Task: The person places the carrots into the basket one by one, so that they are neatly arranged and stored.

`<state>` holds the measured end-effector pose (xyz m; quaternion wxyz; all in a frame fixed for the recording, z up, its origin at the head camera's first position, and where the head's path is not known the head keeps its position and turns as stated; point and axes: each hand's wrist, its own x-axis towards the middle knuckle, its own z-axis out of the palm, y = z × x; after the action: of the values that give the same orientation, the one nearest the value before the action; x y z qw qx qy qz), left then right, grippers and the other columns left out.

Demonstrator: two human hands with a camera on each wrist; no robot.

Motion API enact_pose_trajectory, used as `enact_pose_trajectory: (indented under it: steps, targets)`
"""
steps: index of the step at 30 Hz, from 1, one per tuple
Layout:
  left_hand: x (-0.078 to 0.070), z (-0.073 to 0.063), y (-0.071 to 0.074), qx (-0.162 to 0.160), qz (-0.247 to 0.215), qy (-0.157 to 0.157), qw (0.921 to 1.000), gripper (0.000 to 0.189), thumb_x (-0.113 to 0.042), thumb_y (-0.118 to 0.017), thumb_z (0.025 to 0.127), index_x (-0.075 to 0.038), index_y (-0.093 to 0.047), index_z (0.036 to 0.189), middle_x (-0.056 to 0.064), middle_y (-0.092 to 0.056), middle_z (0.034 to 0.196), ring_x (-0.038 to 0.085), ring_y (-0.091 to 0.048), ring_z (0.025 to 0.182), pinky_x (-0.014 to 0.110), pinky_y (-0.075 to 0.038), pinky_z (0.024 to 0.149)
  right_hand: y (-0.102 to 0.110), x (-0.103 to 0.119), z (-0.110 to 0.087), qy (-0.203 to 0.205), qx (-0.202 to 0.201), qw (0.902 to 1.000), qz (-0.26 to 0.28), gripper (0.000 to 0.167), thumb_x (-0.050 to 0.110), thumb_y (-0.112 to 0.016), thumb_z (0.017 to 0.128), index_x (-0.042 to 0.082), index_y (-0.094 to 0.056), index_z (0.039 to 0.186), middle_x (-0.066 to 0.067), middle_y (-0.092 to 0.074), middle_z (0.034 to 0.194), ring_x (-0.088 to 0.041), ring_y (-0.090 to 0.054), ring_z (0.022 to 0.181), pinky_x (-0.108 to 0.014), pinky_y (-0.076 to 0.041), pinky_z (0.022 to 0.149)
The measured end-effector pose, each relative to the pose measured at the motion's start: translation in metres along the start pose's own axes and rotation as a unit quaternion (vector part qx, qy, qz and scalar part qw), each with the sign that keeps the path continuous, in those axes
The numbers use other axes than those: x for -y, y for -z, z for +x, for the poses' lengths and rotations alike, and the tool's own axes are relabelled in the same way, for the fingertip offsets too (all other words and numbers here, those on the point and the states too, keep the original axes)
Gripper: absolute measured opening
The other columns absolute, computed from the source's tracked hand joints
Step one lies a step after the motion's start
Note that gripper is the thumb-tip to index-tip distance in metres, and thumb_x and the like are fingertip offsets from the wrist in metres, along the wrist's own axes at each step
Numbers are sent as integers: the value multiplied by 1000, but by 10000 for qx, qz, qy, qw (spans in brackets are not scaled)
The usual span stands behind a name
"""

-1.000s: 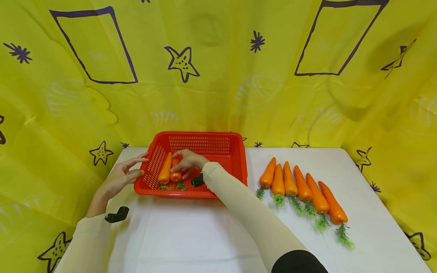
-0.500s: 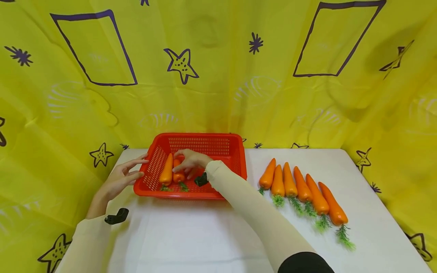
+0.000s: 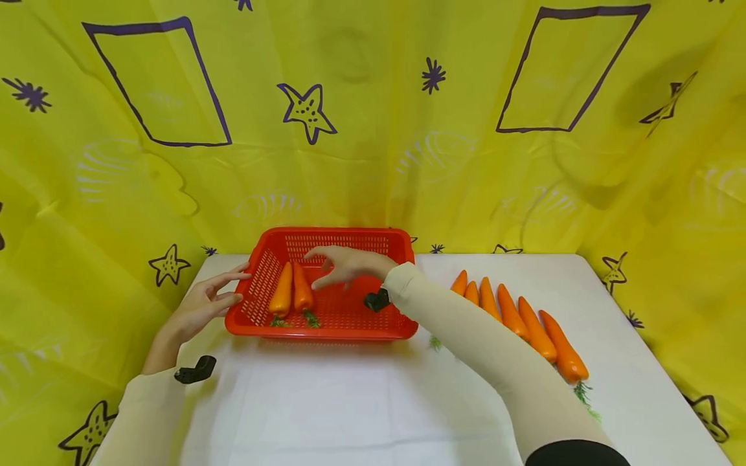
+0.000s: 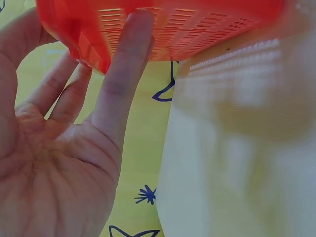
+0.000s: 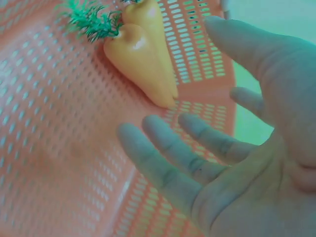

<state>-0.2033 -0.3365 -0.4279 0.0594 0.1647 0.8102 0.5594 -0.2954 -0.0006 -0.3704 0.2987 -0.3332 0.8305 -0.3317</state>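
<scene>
Inside the red plastic basket, two orange carrots lie side by side at the left end: an outer carrot and an inner carrot, their green tops toward the front rim. My right hand hovers over the basket just right of them, fingers spread and holding nothing. In the right wrist view, a gap shows between its fingers and the nearer carrot. My left hand touches the basket's left rim with extended fingers; in the left wrist view its thumb lies straight against the basket's outer wall.
A slanting row of several more carrots lies on the white table, right of the basket, partly covered by my right sleeve. A yellow patterned curtain hangs behind and at both sides.
My right hand has let go of the inner carrot, opened its fingers and moved right and up from it. The carrot lies beside the other one. My left hand stays at the rim.
</scene>
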Motion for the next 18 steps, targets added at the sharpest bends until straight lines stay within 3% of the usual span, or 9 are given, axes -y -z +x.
enact_pose_trajectory:
  steps: [3,10,18]
  targets:
    - [1,1,0,30,18,20,10000,43,-12,-61,104,4,-52,144,11,-26,169,-4,-54,125,29,-60,84,11,-3,-21,146,-143,9997,-137,72,28,-75,96,17,-38,157,-21,-49,148,-32,-58,122,-47,-61,81]
    - [5,0,1,57,-92,-57,9999,42,-10,-59,105,4,-51,144,10,-25,169,-5,-55,125,26,-59,86,34,-11,-74,421,-671,9921,-969,71,36,-74,96,21,-41,157,-13,-58,140,-25,-65,109,-38,-56,90]
    - [7,-2,1,69,-103,-56,9999,43,-11,-60,105,2,-51,145,4,-27,169,-4,-53,127,27,-59,86,53,-34,-142,444,-1136,9912,-521,69,26,-75,96,18,-41,156,-16,-56,140,-26,-67,104,-38,-58,88]
